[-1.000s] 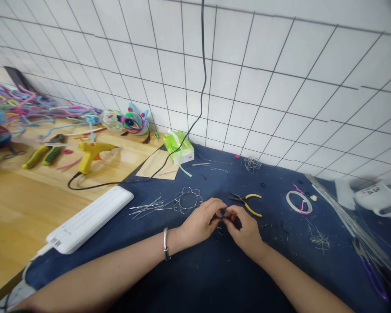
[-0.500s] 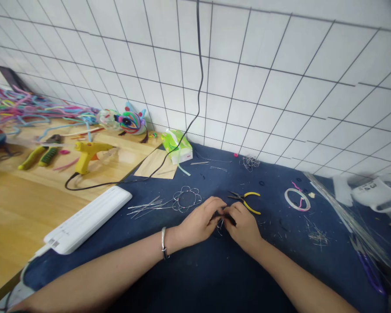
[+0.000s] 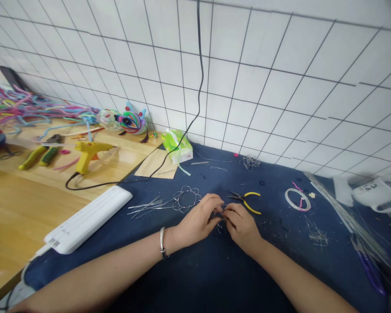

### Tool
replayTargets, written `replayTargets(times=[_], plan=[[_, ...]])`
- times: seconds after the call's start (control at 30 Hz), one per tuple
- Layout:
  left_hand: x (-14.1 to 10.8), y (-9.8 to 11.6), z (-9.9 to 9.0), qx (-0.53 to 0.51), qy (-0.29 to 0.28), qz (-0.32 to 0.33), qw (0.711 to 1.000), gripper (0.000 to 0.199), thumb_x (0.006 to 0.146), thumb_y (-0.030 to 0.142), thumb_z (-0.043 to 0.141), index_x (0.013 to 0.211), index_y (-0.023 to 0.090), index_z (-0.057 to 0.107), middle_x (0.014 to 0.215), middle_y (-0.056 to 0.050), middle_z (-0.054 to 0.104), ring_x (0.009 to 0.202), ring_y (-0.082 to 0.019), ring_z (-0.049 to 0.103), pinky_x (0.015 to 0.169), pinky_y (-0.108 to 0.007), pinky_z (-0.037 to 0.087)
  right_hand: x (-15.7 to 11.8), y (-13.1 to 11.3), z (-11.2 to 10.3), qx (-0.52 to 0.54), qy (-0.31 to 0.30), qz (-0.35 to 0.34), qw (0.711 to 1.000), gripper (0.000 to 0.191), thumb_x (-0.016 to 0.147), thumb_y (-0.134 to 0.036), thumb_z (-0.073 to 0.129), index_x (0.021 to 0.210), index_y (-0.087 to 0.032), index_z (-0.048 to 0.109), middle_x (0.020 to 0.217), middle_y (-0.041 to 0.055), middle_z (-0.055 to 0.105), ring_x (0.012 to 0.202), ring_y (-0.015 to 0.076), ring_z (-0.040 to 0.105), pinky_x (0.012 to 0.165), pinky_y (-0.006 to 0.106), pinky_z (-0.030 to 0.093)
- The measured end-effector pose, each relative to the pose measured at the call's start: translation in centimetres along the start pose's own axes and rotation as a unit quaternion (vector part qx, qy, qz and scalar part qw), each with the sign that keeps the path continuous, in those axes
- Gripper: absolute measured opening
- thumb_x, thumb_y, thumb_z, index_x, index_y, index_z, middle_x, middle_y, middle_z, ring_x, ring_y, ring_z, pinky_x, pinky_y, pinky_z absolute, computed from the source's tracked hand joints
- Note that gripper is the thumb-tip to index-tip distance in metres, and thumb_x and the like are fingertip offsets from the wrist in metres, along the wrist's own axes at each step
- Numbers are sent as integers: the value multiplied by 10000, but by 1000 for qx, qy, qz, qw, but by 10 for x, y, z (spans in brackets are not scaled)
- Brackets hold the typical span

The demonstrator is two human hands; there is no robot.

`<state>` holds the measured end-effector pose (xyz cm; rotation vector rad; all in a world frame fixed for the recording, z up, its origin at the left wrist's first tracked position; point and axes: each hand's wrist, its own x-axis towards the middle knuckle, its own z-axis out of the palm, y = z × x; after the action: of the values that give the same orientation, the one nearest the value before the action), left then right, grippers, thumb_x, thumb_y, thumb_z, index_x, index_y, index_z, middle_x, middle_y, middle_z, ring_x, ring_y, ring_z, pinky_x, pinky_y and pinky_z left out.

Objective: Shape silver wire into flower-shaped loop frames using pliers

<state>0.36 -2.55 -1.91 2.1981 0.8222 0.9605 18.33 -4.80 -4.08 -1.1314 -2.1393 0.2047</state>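
My left hand [image 3: 200, 219] and my right hand [image 3: 243, 224] meet over the dark blue cloth, fingertips pinched close together. Between them is a piece of thin silver wire [image 3: 219, 226], bent in small curves and mostly hidden by the fingers. Just left of my left hand lies a flower-shaped wire ring [image 3: 186, 199] with looped petals, and straight wire lengths [image 3: 146, 206] reach out from beside it. Beyond my right hand rest needle-nose pliers [image 3: 247, 202] with yellow handles, their handles spread.
A white power strip [image 3: 87, 219] and a yellow glue gun [image 3: 89, 154] are on the left. A tissue pack [image 3: 177, 145] stands by the tiled wall. To the right lie a white ring spool [image 3: 288, 199], wire scraps [image 3: 318, 237], purple-handled scissors [image 3: 369, 271] and a white mug [image 3: 379, 193].
My two hands have drawn slightly apart at the fingertips, and a little more of the wire shows between them. Everything on the table stays where it was.
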Motion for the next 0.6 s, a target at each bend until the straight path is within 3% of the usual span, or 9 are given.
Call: replayTargets(times=[0.23,0.37,0.6], plan=[[0,3,-6,-9,-32,17,999,415,755,-6,416,1127,178,403,1101,-91,474,1053,-178,469,927,-375,424,1,4,-2,3,-1,-11,1000,251,812,-69,420,961,-199,575,915,65,598,861,181,545,790,359,468],[1,2,-8,36,10,10,999,392,764,25,457,1119,184,416,1142,-97,462,1120,-203,430,951,-415,398,2,4,-3,3,-4,-9,1000,269,811,-74,416,1002,-201,555,896,62,598,829,182,547,766,362,469],[-2,-3,-3,50,32,-40,997,261,759,84,546,989,181,469,973,-52,532,925,-176,552,818,-357,476,-3,6,0,18,-18,2,1000,388,809,-83,429,1179,-198,431,857,53,569,793,181,541,733,347,483]])
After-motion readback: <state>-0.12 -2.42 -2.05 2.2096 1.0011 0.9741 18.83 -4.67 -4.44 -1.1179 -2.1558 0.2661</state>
